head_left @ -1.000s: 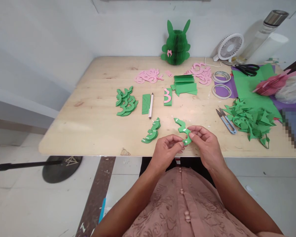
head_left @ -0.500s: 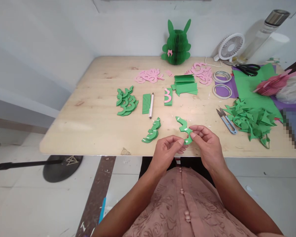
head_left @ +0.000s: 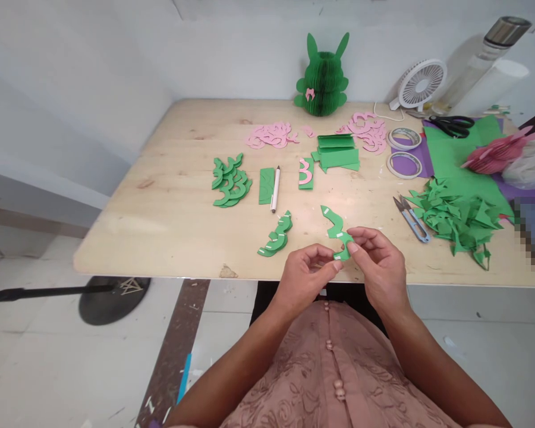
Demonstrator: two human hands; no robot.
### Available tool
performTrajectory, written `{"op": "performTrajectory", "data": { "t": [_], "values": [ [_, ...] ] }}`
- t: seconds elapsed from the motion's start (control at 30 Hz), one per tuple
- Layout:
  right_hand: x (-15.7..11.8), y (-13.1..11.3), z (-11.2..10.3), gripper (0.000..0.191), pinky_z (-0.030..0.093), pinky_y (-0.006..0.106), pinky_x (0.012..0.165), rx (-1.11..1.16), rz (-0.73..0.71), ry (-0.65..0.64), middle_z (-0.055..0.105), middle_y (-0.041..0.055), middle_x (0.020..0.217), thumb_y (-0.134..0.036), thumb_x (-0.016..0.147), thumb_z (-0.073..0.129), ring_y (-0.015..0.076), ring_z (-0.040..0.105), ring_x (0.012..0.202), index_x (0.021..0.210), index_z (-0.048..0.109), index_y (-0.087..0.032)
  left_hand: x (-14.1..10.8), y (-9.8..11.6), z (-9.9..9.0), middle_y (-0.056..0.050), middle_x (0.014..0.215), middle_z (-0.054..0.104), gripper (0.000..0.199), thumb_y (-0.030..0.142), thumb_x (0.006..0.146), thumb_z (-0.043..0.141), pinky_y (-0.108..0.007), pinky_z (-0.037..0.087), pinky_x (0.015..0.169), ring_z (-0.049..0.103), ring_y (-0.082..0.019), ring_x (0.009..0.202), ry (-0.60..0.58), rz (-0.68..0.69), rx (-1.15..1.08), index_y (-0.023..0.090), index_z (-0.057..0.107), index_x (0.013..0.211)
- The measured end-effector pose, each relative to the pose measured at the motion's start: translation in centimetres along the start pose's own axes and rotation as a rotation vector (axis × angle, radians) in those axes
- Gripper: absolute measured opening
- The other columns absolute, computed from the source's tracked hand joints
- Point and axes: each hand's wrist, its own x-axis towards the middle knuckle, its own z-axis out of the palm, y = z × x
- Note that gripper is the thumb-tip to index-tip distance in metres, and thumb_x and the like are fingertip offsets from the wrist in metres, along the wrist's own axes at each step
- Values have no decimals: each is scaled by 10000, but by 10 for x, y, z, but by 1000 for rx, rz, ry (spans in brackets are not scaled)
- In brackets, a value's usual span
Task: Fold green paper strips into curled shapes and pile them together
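Observation:
A scalloped green paper piece [head_left: 332, 222] with small white strips on it is held near the table's front edge. My left hand [head_left: 307, 273] pinches its lower end between thumb and fingers. Higher up on its right side, my right hand [head_left: 378, 265] grips it the same way. To the left of my hands lies a small stack of similar green pieces with white strips [head_left: 276, 235]. A white pen [head_left: 275, 189] rests beside a green paper rectangle [head_left: 266, 185]. Another green rectangle bears a pink scalloped shape [head_left: 305, 172].
Green cutouts [head_left: 232, 181] and pink cutouts [head_left: 273, 135] lie left and behind. Thread snips [head_left: 412, 219], green scraps [head_left: 459, 215], tape rolls [head_left: 403, 164] and black scissors [head_left: 451, 125] are at right. A green paper figure [head_left: 323, 83] and a white fan [head_left: 421, 84] stand at the back.
The view has shifted slightly. The fingers of my left hand have moved a little at the lower end of the green piece, which both hands still hold.

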Motion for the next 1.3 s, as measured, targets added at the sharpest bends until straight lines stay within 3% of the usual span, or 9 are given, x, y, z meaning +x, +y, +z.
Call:
{"op": "performTrajectory", "data": {
  "t": [0.3, 0.97, 1.3],
  "values": [
    [-1, 1, 0, 169, 439, 216, 653, 82, -21, -16, 596, -21, 765, -198, 788, 627, 99, 543, 709, 950, 647, -243, -2, 3, -1, -15, 661, 624, 217, 313, 637, 734, -279, 500, 639, 577, -124, 623, -38, -31, -96, 143, 630, 722],
    [1, -1, -1, 176, 446, 245, 660, 49, -9, -40, 591, -7, 762, -254, 775, 632, 118, 540, 708, 950, 639, -241, -1, 6, -5, -15, 641, 623, 211, 332, 667, 715, -263, 478, 642, 560, -119, 618, -58, -23, -41, 135, 640, 669],
    [-1, 2, 0, 246, 457, 260, 732, 91, 142, -72, 638, 6, 842, -321, 757, 653, 135, 573, 793, 980, 623, -224, 1, 1, -6, 3, 619, 601, 186, 311, 686, 696, -233, 429, 621, 525, -109, 611, -2, 52, 0, 142, 628, 651]
  ]
}}
